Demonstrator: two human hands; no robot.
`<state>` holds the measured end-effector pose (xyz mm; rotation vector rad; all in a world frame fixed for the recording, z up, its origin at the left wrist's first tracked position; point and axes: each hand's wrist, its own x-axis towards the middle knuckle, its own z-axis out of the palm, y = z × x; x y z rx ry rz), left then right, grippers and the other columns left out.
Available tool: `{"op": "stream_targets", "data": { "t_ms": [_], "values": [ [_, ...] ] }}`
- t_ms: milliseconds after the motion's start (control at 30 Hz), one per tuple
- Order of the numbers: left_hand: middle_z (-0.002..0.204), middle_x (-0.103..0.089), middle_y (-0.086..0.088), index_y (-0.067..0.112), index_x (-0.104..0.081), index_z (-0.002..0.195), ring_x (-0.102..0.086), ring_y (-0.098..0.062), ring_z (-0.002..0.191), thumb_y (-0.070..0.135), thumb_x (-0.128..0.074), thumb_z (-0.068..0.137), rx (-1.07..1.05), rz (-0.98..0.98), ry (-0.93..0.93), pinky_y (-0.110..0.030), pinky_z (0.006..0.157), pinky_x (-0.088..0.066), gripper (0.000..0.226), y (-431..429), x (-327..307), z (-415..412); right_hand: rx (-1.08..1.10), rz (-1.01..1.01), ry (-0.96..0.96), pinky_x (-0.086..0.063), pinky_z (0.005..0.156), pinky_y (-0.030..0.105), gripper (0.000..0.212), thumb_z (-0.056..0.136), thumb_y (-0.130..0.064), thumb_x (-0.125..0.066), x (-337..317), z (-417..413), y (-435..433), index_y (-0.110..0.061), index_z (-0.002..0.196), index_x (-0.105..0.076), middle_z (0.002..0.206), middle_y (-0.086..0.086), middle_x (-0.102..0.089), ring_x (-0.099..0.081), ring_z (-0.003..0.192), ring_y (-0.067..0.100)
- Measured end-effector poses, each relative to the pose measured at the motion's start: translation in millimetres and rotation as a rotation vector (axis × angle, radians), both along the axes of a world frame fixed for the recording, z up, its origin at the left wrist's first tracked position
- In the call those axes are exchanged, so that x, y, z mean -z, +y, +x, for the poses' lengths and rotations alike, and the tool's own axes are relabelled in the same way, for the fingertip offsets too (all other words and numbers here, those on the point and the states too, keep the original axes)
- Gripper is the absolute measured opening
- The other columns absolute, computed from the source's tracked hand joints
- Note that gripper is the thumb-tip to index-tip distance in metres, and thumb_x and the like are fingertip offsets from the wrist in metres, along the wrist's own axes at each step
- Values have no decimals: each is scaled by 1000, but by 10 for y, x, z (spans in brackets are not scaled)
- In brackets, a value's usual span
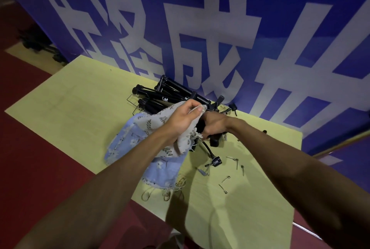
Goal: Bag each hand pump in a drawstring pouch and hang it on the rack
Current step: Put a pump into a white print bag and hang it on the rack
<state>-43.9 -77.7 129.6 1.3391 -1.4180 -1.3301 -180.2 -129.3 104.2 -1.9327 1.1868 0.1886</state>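
While the left hand (pixel 181 120) pinches the pouch (pixel 152 122) open and fingers of the right hand (pixel 215 123) grip a pump (pixel 214 141) at its mouth, over the worktop (pixel 70 108), the dangling hose (pixel 208 151) may snag the rim.

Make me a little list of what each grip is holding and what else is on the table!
left grip: hand pinches the rim of the beige leafy pouch
right grip: hand grips a black pump at the pouch's mouth
pump pile: black, at the table's far edge
blue pouches: flowery, lying under the left arm
needles: small metal ones, scattered right of the pouches
table: yellow
banner: blue with white characters, behind the table
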Motion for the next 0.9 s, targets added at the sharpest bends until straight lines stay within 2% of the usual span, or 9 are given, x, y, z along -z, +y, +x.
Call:
{"op": "stream_targets", "data": {
  "t_ms": [100, 233, 300, 400, 500, 600, 700, 833, 900],
  "values": [
    [87, -56, 9, 15, -54, 98, -53, -1, 83, 16, -47, 97, -166, 64, 12, -15, 75, -44, 8, 25, 184, 11, 8, -7, -7, -51, 77, 31, 46, 68, -18, -78, 143, 16, 74, -12, 111, -63, 97, 5, -66, -63, 92, 24],
    [84, -54, 7, 15, -53, 97, -50, -10, 82, 24, -47, 97, -338, 141, -49, -20, 68, -41, 11, 4, 394, 36, 23, 8, -54, -41, 102, 30, 61, 77, -15, -75, 355, -93, 169, -16, 134, -52, 133, 4, -57, -51, 122, 22],
    [85, -53, 5, 14, -52, 99, -49, -11, 83, 25, -46, 97, -378, 173, -77, -22, 68, -39, 13, -37, 463, 50, 38, -14, -103, -38, 101, 24, 56, 80, -7, -71, 449, -174, 177, -18, 132, -55, 138, 1, -54, -48, 127, 19],
    [98, -53, -2, 14, -51, 103, -48, -16, 92, 28, -45, 98, -372, 248, -81, -29, 81, -37, 17, -67, 567, 5, 82, -82, -154, -38, 91, 20, 41, 79, -5, -71, 528, -280, 204, -16, 118, -64, 126, 1, -58, -51, 118, 16],
    [105, -52, -3, 11, -52, 113, -47, -17, 98, 28, -45, 98, -393, 299, -56, -30, 86, -36, 24, -89, 625, -81, 46, -72, -124, -38, 86, 25, 31, 77, -21, -76, 597, -327, 302, -18, 107, -67, 108, -3, -55, -50, 105, 15],
    [102, -54, -2, 8, -52, 118, -49, -17, 97, 29, -45, 98, -366, 307, -67, -28, 82, -38, 30, -115, 652, -121, 18, -140, -73, -41, 93, 37, 22, 77, -32, -76, 766, -304, 394, -20, 94, -70, 94, -7, -57, -50, 99, 16],
    [104, -55, -3, 9, -54, 113, -51, -18, 97, 30, -47, 97, -304, 300, -139, -28, 80, -38, 28, -130, 669, -102, 53, -131, -98, -37, 96, 43, 6, 81, -28, -70, 848, -277, 436, -22, 80, -70, 83, -13, -58, -53, 95, 16],
    [106, -55, -3, 15, -53, 104, -50, -16, 98, 29, -49, 96, -265, 307, -176, -23, 72, -39, 16, -147, 702, -80, 150, -9, -150, -49, 78, 36, 10, 85, -29, -67, 870, -337, 476, -22, 81, -61, 81, -6, -60, -60, 81, 19],
    [107, -54, -3, 15, -53, 104, -49, -16, 99, 30, -49, 96, -287, 318, -171, -25, 78, -38, 17, -157, 712, -84, 176, -33, -115, -48, 77, 34, 26, 82, -39, -71, 903, -348, 493, -18, 93, -60, 86, -3, -62, -59, 83, 18]
  ]
}}
